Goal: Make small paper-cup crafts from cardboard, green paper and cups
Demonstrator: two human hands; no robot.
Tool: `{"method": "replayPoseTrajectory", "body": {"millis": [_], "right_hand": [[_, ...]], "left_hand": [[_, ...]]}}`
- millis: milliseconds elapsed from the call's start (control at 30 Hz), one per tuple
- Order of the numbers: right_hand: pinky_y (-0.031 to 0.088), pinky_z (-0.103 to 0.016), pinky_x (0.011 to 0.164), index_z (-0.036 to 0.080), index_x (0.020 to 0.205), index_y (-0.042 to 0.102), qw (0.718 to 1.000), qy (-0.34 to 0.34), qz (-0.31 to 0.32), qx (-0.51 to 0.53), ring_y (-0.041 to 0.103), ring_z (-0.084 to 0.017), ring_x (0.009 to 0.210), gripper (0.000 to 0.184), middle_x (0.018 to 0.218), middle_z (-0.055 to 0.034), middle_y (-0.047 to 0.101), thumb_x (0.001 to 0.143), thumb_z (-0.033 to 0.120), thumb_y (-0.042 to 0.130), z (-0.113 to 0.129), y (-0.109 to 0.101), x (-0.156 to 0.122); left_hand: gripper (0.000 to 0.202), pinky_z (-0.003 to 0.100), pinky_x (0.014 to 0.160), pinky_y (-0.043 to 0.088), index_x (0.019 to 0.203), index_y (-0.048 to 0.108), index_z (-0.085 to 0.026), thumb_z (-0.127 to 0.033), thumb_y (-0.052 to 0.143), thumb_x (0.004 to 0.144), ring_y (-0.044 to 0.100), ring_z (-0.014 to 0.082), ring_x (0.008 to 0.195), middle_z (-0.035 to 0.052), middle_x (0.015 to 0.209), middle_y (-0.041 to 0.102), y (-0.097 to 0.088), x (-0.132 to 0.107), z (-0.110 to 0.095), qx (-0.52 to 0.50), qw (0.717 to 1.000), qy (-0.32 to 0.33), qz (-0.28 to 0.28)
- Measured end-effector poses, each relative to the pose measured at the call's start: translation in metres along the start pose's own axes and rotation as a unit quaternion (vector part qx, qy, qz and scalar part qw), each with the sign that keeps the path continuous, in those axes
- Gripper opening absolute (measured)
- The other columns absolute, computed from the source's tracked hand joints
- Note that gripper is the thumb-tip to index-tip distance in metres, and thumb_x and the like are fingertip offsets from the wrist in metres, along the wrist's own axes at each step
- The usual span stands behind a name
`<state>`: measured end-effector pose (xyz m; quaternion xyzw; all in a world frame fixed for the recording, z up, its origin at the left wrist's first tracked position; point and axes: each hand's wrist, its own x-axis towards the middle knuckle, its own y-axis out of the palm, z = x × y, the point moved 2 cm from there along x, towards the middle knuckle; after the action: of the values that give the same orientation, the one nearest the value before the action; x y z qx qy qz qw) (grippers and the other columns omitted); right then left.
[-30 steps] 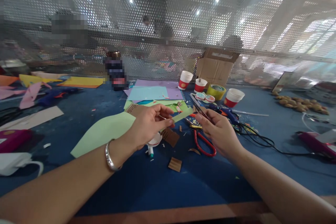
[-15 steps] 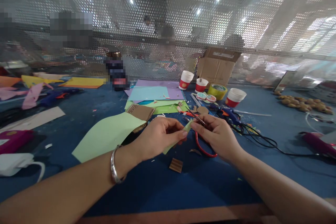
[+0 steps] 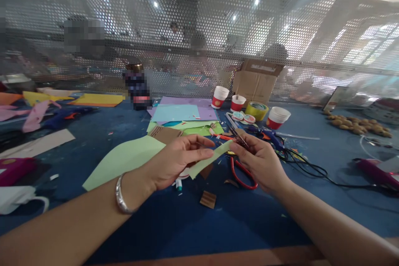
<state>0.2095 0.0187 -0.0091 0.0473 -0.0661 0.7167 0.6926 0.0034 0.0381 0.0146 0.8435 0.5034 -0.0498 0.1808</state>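
My left hand (image 3: 179,160) pinches a light green paper strip (image 3: 209,159) between thumb and fingers, above the blue table (image 3: 156,216). My right hand (image 3: 260,162) is closed on small dark scissors (image 3: 237,138), whose blades point up and left beside the strip's far end. A silver bangle (image 3: 120,195) sits on my left wrist. Red-handled scissors (image 3: 241,172) lie on the table under my right hand. A large light green sheet (image 3: 124,158) lies left of my left hand.
Brown cardboard scraps (image 3: 208,198) lie near the front. Coloured paper sheets (image 3: 182,112), paper cups (image 3: 220,95), a tape roll (image 3: 256,110), a blue glue gun (image 3: 271,136) with black cord and a cardboard box (image 3: 257,79) stand behind. A perforated metal screen closes the back.
My left hand turned the green strip and lifted it, so it now runs flat from my fingers toward the right hand. The right hand with the small scissors stayed close to the strip's end.
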Motion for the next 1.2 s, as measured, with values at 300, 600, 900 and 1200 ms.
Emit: {"method": "replayPoseTrajectory", "body": {"millis": [300, 600, 900, 1200], "right_hand": [[0.017, -0.023, 0.041, 0.018, 0.087, 0.064, 0.999, -0.004, -0.036, 0.006, 0.021, -0.006, 0.049, 0.032, 0.061, 0.0075, 0.035, 0.083, 0.047, 0.076, 0.002, -0.001, 0.001], [0.019, -0.024, 0.043, 0.019, 0.088, 0.066, 1.0, -0.003, -0.016, -0.007, 0.024, -0.006, 0.048, 0.03, 0.064, 0.0064, 0.042, 0.084, 0.046, 0.075, -0.001, -0.001, 0.0], [0.015, -0.024, 0.042, 0.017, 0.088, 0.069, 0.999, 0.005, 0.033, -0.027, 0.022, -0.008, 0.047, 0.047, 0.056, 0.0072, 0.031, 0.09, 0.064, 0.06, 0.005, 0.004, -0.004], [0.017, -0.025, 0.042, 0.019, 0.079, 0.066, 0.996, -0.003, 0.052, -0.074, 0.019, -0.008, 0.046, 0.047, 0.054, 0.0069, 0.031, 0.091, 0.063, 0.058, 0.005, 0.006, -0.005]], "left_hand": [[0.028, 0.021, 0.06, 0.049, 0.099, 0.064, -0.016, -0.029, 0.081, 0.081, 0.07, 0.0136, 0.071, 0.0027, 0.08, 0.073, 0.003, -0.006, -0.002, 0.083, 0.996, -0.008, 0.015], [0.016, 0.017, 0.058, 0.047, 0.085, 0.077, -0.015, -0.028, 0.083, 0.078, 0.067, 0.0102, 0.074, 0.0021, 0.083, 0.073, -0.005, 0.003, -0.002, -0.02, 0.992, 0.108, -0.067], [0.026, 0.02, 0.049, 0.045, 0.077, 0.069, -0.016, -0.039, 0.075, 0.085, 0.062, 0.0111, 0.055, 0.0013, 0.061, 0.069, -0.002, 0.0, -0.005, 0.066, 0.98, 0.166, -0.09], [0.038, 0.018, 0.045, 0.042, 0.082, 0.062, -0.018, -0.054, 0.061, 0.092, 0.063, 0.0111, 0.052, -0.0015, 0.057, 0.065, 0.008, -0.003, 0.005, 0.203, 0.973, 0.105, 0.016]]}}
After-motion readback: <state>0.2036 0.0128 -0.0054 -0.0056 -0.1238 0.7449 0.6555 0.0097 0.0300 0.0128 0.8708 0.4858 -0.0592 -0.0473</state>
